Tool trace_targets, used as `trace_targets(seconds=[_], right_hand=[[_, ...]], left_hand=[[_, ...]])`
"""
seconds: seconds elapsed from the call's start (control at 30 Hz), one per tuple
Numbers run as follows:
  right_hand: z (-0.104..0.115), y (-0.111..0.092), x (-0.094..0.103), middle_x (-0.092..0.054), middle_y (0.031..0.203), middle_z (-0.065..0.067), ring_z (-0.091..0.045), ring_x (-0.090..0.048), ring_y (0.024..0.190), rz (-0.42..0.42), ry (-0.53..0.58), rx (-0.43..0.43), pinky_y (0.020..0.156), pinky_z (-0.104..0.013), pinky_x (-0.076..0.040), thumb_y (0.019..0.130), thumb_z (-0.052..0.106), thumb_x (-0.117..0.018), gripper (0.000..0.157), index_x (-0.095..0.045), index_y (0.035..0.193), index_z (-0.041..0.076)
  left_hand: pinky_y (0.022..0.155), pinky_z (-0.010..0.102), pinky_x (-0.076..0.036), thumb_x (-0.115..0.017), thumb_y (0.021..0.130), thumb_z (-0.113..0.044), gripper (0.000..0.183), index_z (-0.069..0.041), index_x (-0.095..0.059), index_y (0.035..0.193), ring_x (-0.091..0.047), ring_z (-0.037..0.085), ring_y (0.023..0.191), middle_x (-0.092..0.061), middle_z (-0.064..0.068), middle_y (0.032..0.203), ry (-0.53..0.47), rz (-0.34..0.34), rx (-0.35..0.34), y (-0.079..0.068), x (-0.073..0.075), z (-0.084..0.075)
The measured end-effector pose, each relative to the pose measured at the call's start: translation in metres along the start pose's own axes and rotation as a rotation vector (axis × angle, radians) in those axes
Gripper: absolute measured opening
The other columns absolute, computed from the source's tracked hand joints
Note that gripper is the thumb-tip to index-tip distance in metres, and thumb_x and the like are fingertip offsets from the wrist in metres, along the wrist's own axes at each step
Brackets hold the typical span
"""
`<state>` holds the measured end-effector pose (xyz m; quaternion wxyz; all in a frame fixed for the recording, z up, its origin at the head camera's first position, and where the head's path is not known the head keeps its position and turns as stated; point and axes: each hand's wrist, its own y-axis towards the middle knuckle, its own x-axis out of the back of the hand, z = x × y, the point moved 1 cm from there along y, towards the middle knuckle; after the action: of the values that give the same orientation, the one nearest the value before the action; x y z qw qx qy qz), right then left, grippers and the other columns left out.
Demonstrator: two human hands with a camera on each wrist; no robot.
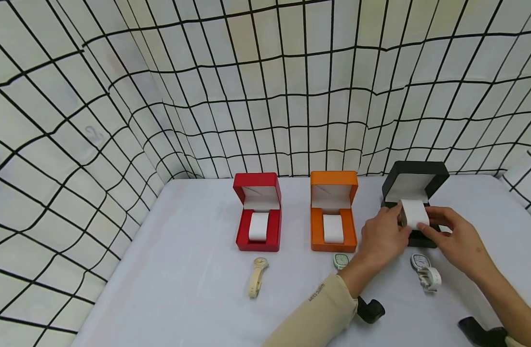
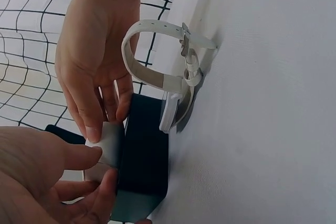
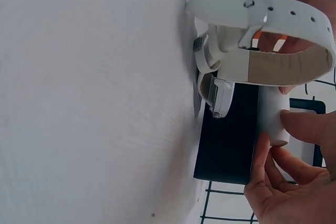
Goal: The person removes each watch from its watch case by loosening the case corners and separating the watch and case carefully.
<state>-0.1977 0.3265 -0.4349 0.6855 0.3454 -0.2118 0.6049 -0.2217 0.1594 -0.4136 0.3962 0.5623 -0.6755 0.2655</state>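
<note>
Both hands hold a white watch cushion (image 1: 415, 213) at the mouth of the open black watch box (image 1: 417, 173). My left hand (image 1: 381, 237) grips its left end, and my right hand (image 1: 458, 241) pinches its right end between thumb and fingers. In the left wrist view, thumbs and fingers of both hands meet at the cushion (image 2: 109, 142), close against the dark box (image 2: 144, 150). Nearer the front edge lies a white-strapped watch (image 1: 426, 272), its strap buckled into a loop; in the right wrist view this watch (image 3: 286, 66) partly hides the box.
An orange box (image 1: 316, 236) and a red box (image 1: 243, 236), both open with white cushions, stand to the left. A cream watch (image 1: 257, 277) lies before the red one; a pale green watch (image 1: 341, 260) is partly hidden by the left arm. Black netting surrounds the white table (image 1: 183, 270).
</note>
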Motion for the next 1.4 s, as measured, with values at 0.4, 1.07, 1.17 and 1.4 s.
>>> trace_targets(seconds=[0.4,1.07,1.17,1.4], right_hand=[[-0.0006,-0.0004,0.0019,-0.061,0.131,-0.035,0.031,-0.033,0.096,-0.01,-0.005,0.017,0.071,0.001,-0.036,0.102,0.018,-0.067,0.049,-0.051,0.141,-0.008],[0.0002,0.0002,-0.0014,-0.065,0.121,-0.034,0.031,-0.034,0.09,0.004,-0.045,0.045,0.072,0.004,-0.037,0.099,0.009,-0.069,0.049,-0.054,0.143,-0.008],[-0.0002,-0.0001,-0.0013,-0.063,0.123,-0.034,0.03,-0.035,0.09,0.006,-0.052,0.049,0.072,0.004,-0.036,0.099,0.008,-0.07,0.049,-0.055,0.142,-0.009],[-0.0003,0.0024,-0.0017,-0.061,0.117,-0.031,0.024,-0.041,0.088,0.016,-0.072,0.065,0.07,0.005,-0.037,0.095,0.003,-0.074,0.049,-0.057,0.138,-0.012]], left_hand=[[0.072,0.022,-0.047,-0.074,0.096,-0.038,0.035,-0.03,-0.068,0.129,-0.06,0.001,0.085,-0.064,-0.016,0.103,-0.072,0.02,0.046,0.0011,-0.0019,-0.0045],[0.066,0.023,-0.045,-0.074,0.096,-0.041,0.028,-0.035,-0.066,0.122,-0.062,0.003,0.082,-0.063,-0.018,0.1,0.051,0.017,0.039,0.0043,-0.0048,-0.0025],[0.067,0.023,-0.046,-0.075,0.095,-0.041,0.031,-0.035,-0.066,0.124,-0.063,0.004,0.083,-0.063,-0.018,0.101,0.058,0.018,0.045,0.0043,-0.0054,-0.0026],[0.068,0.021,-0.045,-0.076,0.093,-0.04,0.031,-0.036,-0.067,0.123,-0.062,0.003,0.082,-0.062,-0.02,0.103,0.059,0.013,0.045,0.0047,-0.0074,-0.001]])
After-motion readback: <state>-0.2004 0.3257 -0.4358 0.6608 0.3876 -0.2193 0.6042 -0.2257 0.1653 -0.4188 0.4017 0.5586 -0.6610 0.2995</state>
